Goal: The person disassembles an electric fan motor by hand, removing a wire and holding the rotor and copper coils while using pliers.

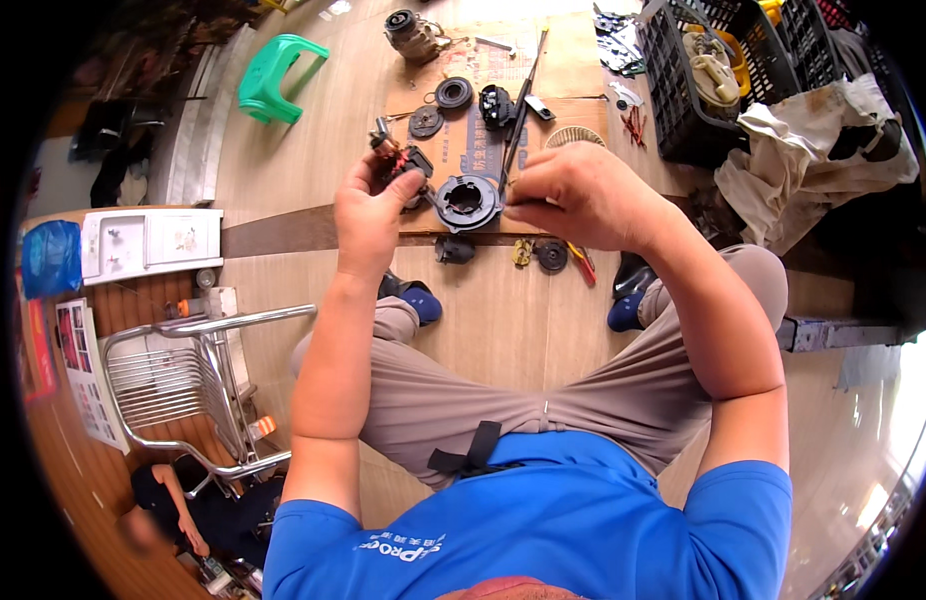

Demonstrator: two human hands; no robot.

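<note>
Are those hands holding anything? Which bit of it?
The left hand holds a dark, coppery motor-like part by its near, lower side. The right hand is curled in a pinch, but whether it holds anything can't be told.

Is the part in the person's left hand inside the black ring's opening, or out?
Out: the left hand holds the part beside the black ring, clear of its central opening.

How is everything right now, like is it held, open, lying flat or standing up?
Motor part, held, its reddish coil showing
Left hand, closed on that part
Right hand, fingers curled; can't tell if it holds anything
Black ring, lying flat, middle open
Cardboard, spread flat
Green stool, standing
Black crate, open on top, things inside
</note>
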